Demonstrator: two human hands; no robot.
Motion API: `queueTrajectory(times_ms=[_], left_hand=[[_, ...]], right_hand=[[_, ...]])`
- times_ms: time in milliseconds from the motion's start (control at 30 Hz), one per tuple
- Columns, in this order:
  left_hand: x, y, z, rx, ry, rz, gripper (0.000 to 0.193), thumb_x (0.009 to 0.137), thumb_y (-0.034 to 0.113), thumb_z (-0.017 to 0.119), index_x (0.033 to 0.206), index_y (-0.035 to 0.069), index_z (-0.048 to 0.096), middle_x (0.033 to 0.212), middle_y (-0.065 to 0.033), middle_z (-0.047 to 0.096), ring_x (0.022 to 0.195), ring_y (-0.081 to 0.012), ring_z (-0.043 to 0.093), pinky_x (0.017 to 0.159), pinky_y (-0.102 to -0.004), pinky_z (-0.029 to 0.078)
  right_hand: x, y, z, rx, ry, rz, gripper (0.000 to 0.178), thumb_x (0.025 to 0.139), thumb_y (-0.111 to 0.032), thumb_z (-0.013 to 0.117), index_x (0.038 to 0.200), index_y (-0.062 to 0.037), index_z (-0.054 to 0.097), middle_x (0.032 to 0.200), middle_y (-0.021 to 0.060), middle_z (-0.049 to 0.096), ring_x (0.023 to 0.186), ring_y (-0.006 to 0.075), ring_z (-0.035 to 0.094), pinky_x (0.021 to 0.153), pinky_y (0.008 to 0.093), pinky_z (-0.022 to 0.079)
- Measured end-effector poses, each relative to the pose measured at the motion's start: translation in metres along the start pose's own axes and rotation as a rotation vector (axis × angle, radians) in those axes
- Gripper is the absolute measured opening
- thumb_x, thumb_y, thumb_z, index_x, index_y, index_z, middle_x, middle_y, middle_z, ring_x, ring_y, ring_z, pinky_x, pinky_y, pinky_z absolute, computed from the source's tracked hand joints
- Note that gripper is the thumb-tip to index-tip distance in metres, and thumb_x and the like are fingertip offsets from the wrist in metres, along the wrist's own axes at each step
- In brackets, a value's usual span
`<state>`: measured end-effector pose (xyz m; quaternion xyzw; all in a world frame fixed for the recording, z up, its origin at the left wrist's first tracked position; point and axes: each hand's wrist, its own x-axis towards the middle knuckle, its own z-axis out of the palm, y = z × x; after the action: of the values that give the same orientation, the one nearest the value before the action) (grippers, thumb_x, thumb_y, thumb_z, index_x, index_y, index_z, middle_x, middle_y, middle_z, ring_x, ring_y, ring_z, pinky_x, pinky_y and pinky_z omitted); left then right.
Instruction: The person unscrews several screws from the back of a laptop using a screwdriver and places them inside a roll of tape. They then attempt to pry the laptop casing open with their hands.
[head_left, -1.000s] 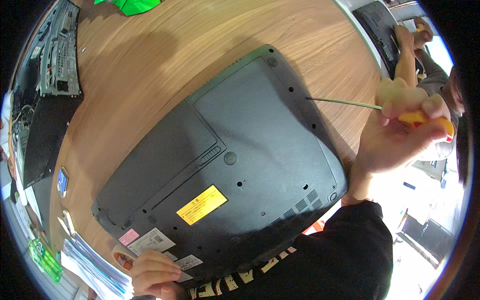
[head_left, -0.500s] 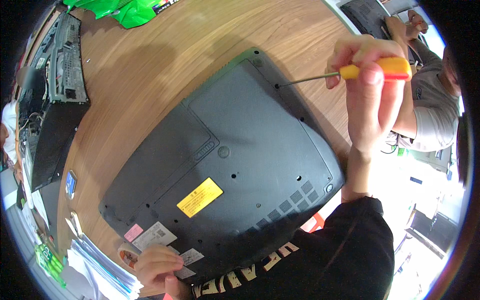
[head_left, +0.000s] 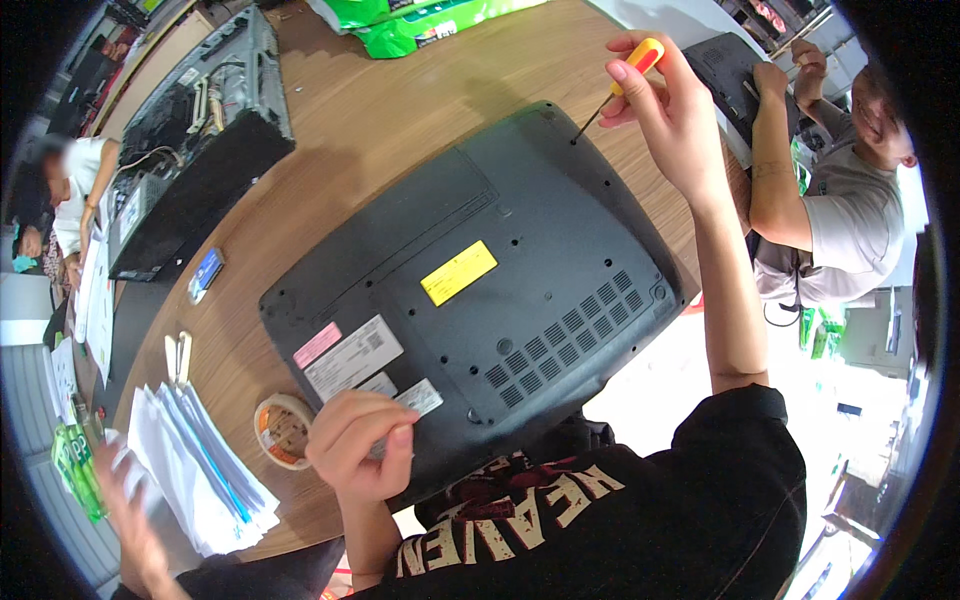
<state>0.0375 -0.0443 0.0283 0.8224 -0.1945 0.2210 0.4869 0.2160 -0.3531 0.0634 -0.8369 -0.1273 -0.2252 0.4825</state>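
A dark laptop [head_left: 400, 245] lies bottom side up on the wooden table, with a yellow label [head_left: 459, 273] and white labels on its base. My right hand [head_left: 680, 125] grips a screwdriver [head_left: 637, 68] by its yellow and red handle. The thin shaft slants down, its tip at a screw hole near the laptop's far right corner. Whether it sits on a screw is too small to tell. My left hand [head_left: 360, 440] is curled up at the laptop's near left edge, beside the labels. Its fingers hide whatever may be inside them.
A roll of tape [head_left: 283, 430], a paper stack [head_left: 195, 470] and a small blue box [head_left: 205, 275] stand left. Beyond is an opened computer case [head_left: 200, 190]. Green packages [head_left: 430, 28] lie at the back. Another person [head_left: 850, 220] works on a laptop at right; someone's blurred hand [head_left: 130, 520] is lower left.
The view has shifted, so the laptop appears lower and farther right. The screwdriver stands steeper at what looks like the same hole. My left hand has curled, and another person's hand has appeared lower left.
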Motion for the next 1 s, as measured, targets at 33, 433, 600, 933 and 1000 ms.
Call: queueTrajectory(times_ms=[33,433,600,933,1000], left_hand=[[-0.007,0.002,-0.005,0.007,0.001,0.009,0.003,0.074,0.005,0.066,0.072,0.002,0.067,0.066,-0.0081,0.064,0.057,-0.0216,0.062,0.054,-0.0289,0.046],[-0.009,0.014,-0.012,0.050,0.063,0.154,0.007,0.071,0.000,0.067,0.073,0.005,0.064,0.069,-0.0043,0.064,0.058,-0.0201,0.059,0.054,-0.0300,0.043],[-0.009,0.013,-0.009,0.014,0.052,0.146,0.005,0.073,0.001,0.068,0.073,0.005,0.064,0.070,-0.0054,0.064,0.060,-0.0210,0.060,0.055,-0.0302,0.044],[-0.014,0.016,-0.016,0.040,0.049,0.134,0.004,0.076,0.004,0.068,0.074,0.005,0.065,0.072,-0.0061,0.066,0.062,-0.0216,0.061,0.058,-0.0311,0.045],[-0.014,0.020,-0.017,0.049,0.046,0.137,0.004,0.076,0.003,0.068,0.074,0.005,0.065,0.072,-0.0061,0.065,0.062,-0.0219,0.060,0.057,-0.0311,0.045]], right_hand=[[-0.001,-0.007,0.003,-0.027,-0.001,-0.003,0.025,0.097,-0.015,0.057,0.117,-0.0006,0.052,0.080,0.0042,0.060,0.070,0.0093,0.065,0.063,0.0233,0.056],[0.001,-0.023,0.003,-0.273,-0.081,-0.184,0.016,0.092,-0.008,0.057,0.105,-0.0058,0.047,0.071,0.0151,0.060,0.060,0.0292,0.061,0.056,0.0344,0.047],[0.003,-0.006,-0.001,-0.419,0.074,-0.071,0.019,0.093,-0.013,0.058,0.104,-0.0050,0.046,0.065,0.0190,0.057,0.058,0.0329,0.062,0.055,0.0384,0.047],[0.005,-0.031,0.009,-0.234,-0.123,0.031,0.018,0.093,-0.011,0.059,0.101,-0.0028,0.045,0.076,0.0102,0.061,0.057,0.0156,0.065,0.046,0.0290,0.049],[0.002,-0.036,0.010,-0.246,-0.102,0.015,0.018,0.093,-0.013,0.061,0.101,-0.0029,0.048,0.074,0.0086,0.060,0.056,0.0145,0.065,0.047,0.0285,0.049]])
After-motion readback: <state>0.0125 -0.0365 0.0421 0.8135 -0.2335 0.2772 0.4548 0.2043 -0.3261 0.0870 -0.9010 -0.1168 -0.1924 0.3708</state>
